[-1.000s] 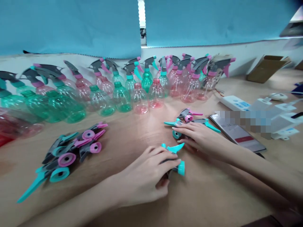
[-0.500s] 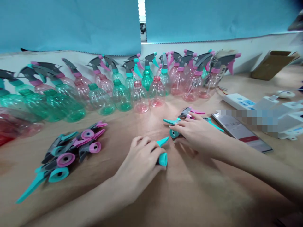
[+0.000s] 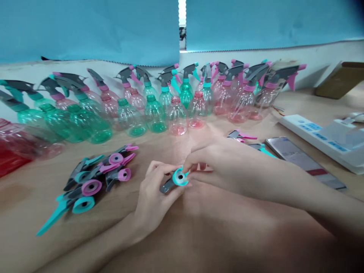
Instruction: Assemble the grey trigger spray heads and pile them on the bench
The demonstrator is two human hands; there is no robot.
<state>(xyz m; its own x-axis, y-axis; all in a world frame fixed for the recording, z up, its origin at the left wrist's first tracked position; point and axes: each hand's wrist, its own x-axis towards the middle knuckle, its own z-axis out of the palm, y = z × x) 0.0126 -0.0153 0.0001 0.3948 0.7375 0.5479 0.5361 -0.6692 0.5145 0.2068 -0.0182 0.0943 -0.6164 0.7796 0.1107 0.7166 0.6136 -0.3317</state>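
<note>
My left hand (image 3: 156, 189) holds a grey trigger spray head (image 3: 168, 185) whose teal collar faces up toward me, its dark centre hole showing. My right hand (image 3: 212, 161) meets it from the right, thumb and fingertips pinched at the collar's edge; whether a small part sits between those fingertips is hidden. Left of my hands lies a pile of loose spray heads (image 3: 91, 187) with pink and teal collars. Beyond my right hand lie a spray head with a pink trigger (image 3: 241, 135) and a teal one (image 3: 263, 149), partly covered by my forearm.
Several clear green and pink bottles (image 3: 155, 117) line the back of the table, many with spray heads on. A red bottle (image 3: 19, 140) lies at the left. To the right are a phone (image 3: 304, 161), a white power strip (image 3: 321, 138) and a cardboard box (image 3: 339, 79).
My right hand has moved left from the right-hand spray heads to the one in my left hand. That spray head has turned so its collar faces me. The view has shifted slightly left.
</note>
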